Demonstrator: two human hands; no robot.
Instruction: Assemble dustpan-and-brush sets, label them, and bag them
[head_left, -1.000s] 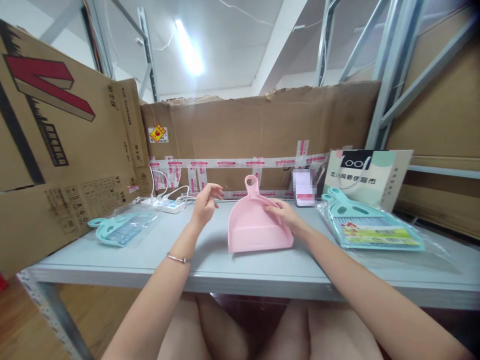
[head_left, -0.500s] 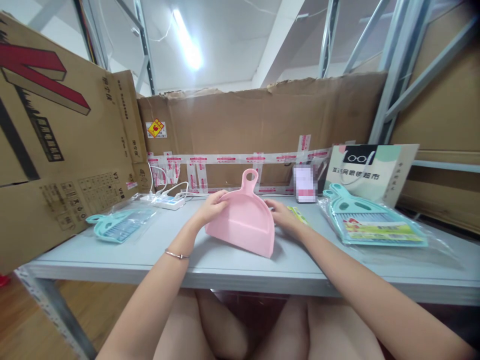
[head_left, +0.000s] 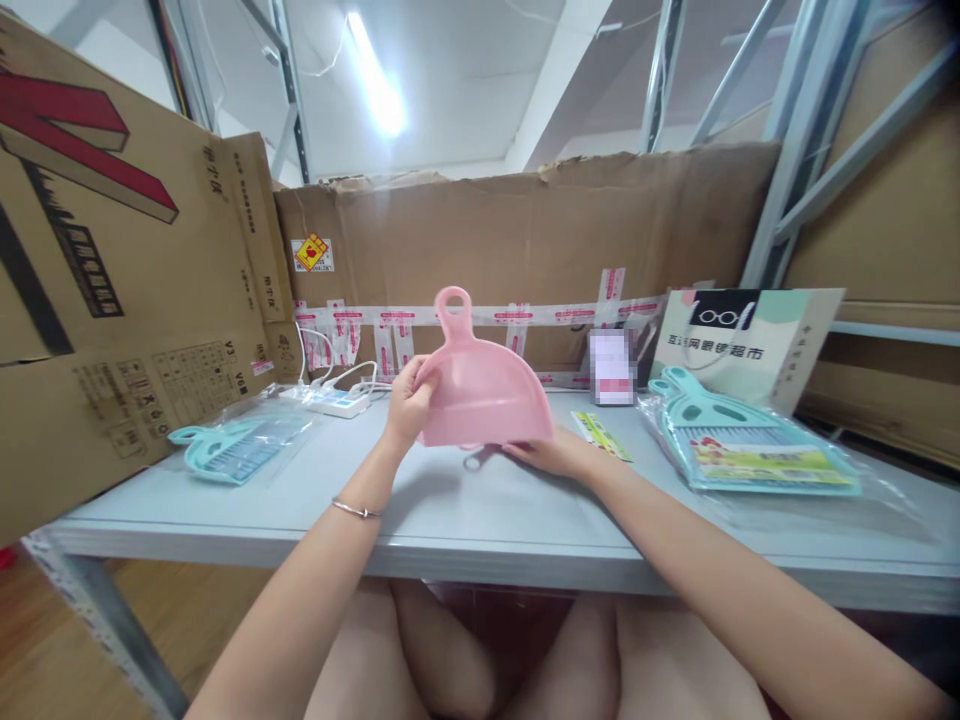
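Note:
A pink dustpan [head_left: 487, 390] is held up above the table, its looped handle pointing upward and its straight edge low. My left hand [head_left: 411, 398] grips its left side, with the thumb on the front face. My right hand [head_left: 551, 453] is at the lower right edge, its fingers partly hidden behind the dustpan. A small pink loop [head_left: 469, 447] peeks out under that edge, near the right fingertips; what it belongs to is hidden. Below the loop, a grey ring-shaped shadow lies on the table.
A bagged turquoise dustpan-and-brush set [head_left: 757, 445] lies right, before a paper bag [head_left: 742, 345]. Another turquoise set [head_left: 225, 452] is left. A yellow-green card [head_left: 600, 436], a phone [head_left: 613, 368] and a power strip [head_left: 337, 402] are on the table [head_left: 442, 515]. Cardboard [head_left: 480, 240] stands behind.
The dustpan has risen, shifted left and tilted, with my left hand on it. My right hand has moved lower and left, under its edge. A pink loop now shows beneath.

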